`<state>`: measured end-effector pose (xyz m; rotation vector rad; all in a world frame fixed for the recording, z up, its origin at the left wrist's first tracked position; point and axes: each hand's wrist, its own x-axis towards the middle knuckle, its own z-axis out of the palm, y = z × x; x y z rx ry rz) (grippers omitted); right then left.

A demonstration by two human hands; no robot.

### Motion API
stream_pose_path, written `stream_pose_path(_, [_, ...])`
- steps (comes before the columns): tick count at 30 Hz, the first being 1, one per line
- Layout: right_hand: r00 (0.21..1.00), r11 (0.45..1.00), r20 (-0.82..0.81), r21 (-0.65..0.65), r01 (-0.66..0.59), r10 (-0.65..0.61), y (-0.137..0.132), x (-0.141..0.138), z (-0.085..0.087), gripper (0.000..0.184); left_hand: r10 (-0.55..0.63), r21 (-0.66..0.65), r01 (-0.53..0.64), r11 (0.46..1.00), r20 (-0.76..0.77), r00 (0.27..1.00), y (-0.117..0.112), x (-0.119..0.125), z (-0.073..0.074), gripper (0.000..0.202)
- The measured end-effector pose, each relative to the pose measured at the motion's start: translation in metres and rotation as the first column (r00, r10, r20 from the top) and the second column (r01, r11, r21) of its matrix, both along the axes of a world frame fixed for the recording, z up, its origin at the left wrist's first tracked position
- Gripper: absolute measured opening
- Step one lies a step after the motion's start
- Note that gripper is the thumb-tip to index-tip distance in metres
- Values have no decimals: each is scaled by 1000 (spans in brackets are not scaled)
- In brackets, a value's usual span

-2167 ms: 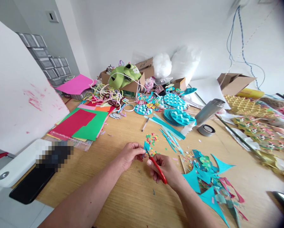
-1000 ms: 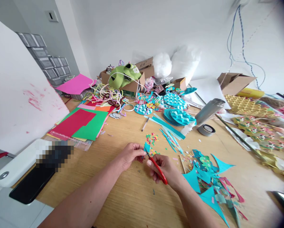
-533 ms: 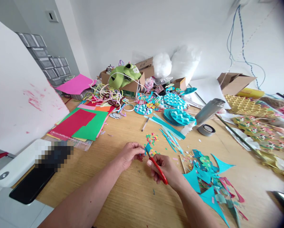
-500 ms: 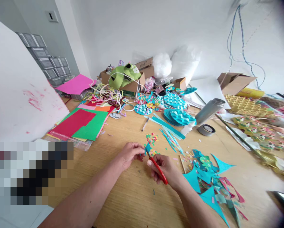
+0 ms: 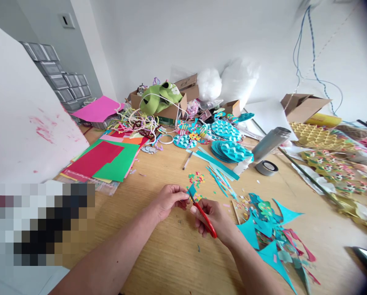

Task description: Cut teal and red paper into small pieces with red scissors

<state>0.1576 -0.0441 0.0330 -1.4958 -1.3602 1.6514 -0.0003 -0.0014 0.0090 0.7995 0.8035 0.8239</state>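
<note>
My left hand point(image 5: 168, 199) pinches a small teal paper piece point(image 5: 191, 190) just above the wooden table point(image 5: 159, 254). My right hand point(image 5: 214, 218) is wrapped round red-handled scissors point(image 5: 205, 219), whose blades reach up to the teal piece's lower edge. Both hands hover close together near the table's middle front. A small heap of coloured paper cut-outs point(image 5: 196, 179) lies just beyond the hands.
Teal paper offcuts point(image 5: 269, 237) lie to the right. Teal strips point(image 5: 218, 169), wavy teal discs point(image 5: 229, 150), a metal flask point(image 5: 270, 143) and a tape roll point(image 5: 266, 168) sit further back. Red and green sheets point(image 5: 109, 159) lie left; cardboard boxes point(image 5: 168, 110) stand at the wall.
The teal piece has turned slightly between my left fingers while the scissors stay at its edge. Both hands remain almost where they were.
</note>
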Motion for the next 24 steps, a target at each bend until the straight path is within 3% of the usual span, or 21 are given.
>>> stream_pose_path(9, [997,1000,-67,13,-25,26,-2,1,-3,41,-21,15,21,1000,-12,1000,0,0,2,18])
stream_pose_path(24, [1000,1000,-13,5,-26,26,-2,1,3,41,-6,-4,5,1000,-19,1000,0,-1,2,16])
